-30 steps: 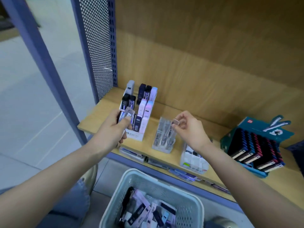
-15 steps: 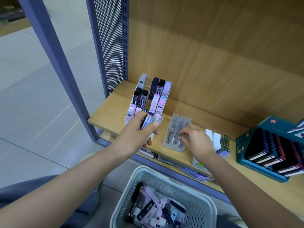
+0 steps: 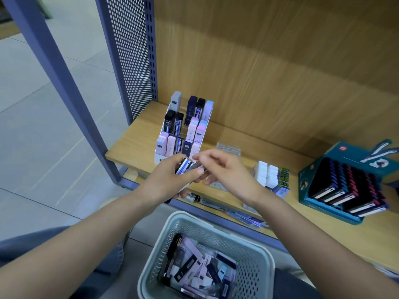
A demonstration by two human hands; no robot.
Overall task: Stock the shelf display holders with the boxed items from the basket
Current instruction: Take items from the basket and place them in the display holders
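My left hand [image 3: 170,182] grips a small stack of slim boxed items [image 3: 187,166] in front of the shelf edge. My right hand [image 3: 224,175] has its fingertips on the top box of that stack. Behind them a white tiered display holder [image 3: 159,157] carries black, navy, pink and lilac boxes. A clear plastic holder [image 3: 228,148] stands to its right, mostly hidden by my right hand. The pale green perforated basket [image 3: 257,255] below holds several more boxes.
A white holder with white and green packs [image 3: 269,175] sits right of my right hand. A teal display box of dark items [image 3: 345,186] stands at the shelf's far right. Flat packs [image 3: 244,216] lie along the shelf's front lip. A blue perforated panel [image 3: 129,57] and post bound the left.
My right hand left the clear holder and came leftward to the stack in my left hand. My left hand shifted slightly right and toward me.
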